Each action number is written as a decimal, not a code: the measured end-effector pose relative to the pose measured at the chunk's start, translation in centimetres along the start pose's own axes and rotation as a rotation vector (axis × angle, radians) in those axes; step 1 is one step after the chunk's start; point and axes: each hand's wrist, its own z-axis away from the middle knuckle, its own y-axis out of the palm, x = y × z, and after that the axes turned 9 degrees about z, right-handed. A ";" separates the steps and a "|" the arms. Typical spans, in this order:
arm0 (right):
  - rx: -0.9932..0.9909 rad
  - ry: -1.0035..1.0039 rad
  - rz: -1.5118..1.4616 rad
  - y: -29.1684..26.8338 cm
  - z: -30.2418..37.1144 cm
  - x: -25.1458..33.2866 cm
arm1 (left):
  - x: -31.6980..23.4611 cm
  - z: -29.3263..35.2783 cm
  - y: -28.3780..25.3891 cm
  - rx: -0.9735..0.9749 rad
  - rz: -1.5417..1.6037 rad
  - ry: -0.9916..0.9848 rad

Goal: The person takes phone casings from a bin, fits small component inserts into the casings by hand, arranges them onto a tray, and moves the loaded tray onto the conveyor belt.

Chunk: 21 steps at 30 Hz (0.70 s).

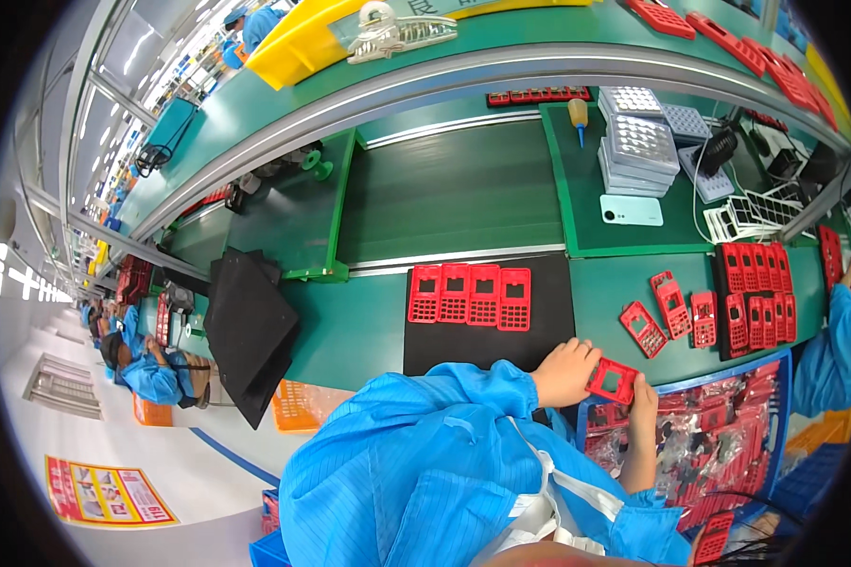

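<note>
Between my two hands is a red plastic handset casing (615, 382) with a square window, held above the near table edge and a blue crate. My left hand (564, 372) grips its left side with bent fingers. At its right edge, my right hand (644, 404) pinches it between the fingers. A row of several red casings (469, 296) lies face up on a black mat (548, 326), ahead and to the left of my hands. Farther right, a few loose red casings (671, 304) rest on the green tabletop.
Below my right hand stands a blue crate (783, 416) of bagged red casings. A black tray (724, 352) of casings lies at the right, near another person's blue sleeve (827, 364). Beyond are a conveyor belt (444, 189), stacked clear trays (638, 151), a phone (632, 210) and black sheets (246, 331).
</note>
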 end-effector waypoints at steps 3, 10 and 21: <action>0.035 0.010 -0.012 -0.8 3.1 0.9 | -0.4 1.2 0.1 0.053 0.089 0.036; -0.175 -0.025 -0.044 -6.0 4.6 -5.0 | 0.0 2.9 0.1 0.051 0.030 0.028; -0.163 -0.111 0.148 -2.7 3.6 -1.7 | 3.3 4.4 -2.8 -0.024 0.089 -0.136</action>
